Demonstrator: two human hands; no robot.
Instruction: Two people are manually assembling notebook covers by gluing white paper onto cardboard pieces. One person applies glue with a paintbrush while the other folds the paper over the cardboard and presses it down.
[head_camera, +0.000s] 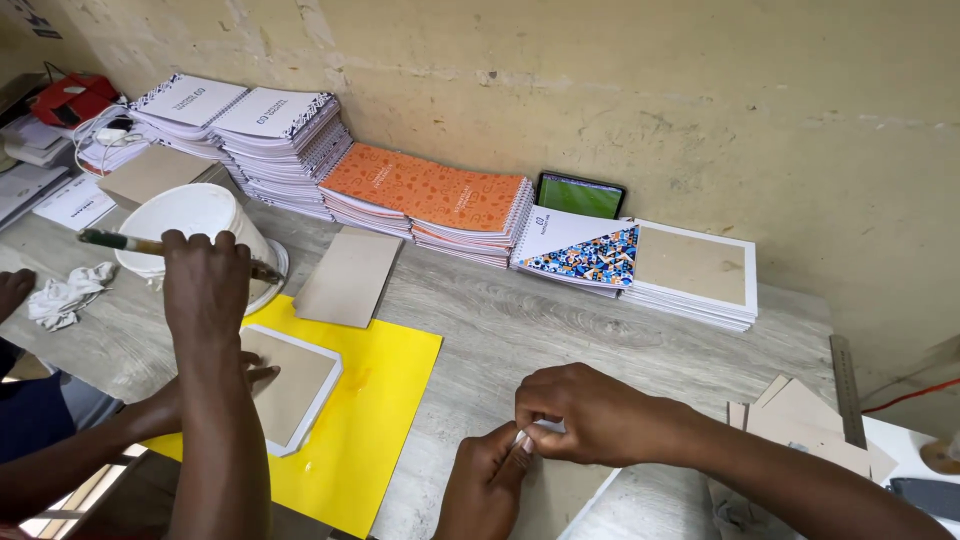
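White bucket (195, 215): contents not visible. Orange notebook stacks (430, 195): 2. L hand (487, 485) + R hand (580, 415) both pinch small white paper strip (545, 428). Co-worker's hand (205, 280) grips brush (120, 241).

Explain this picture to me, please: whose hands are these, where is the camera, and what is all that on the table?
There is no machine here. The single picture comes from a camera worn on a person's head, looking down at a grey wooden table. That person's left hand and right hand meet at the bottom, pinching the edge of a small white piece; what it is I cannot tell. The arms on the left belong to a co-worker, who holds a brush over a white bucket and steadies a board lying on a yellow sheet. Along the wall stand stacks of spiral notebooks, and a phone leans there. Loose cardboard pieces lie at the right.
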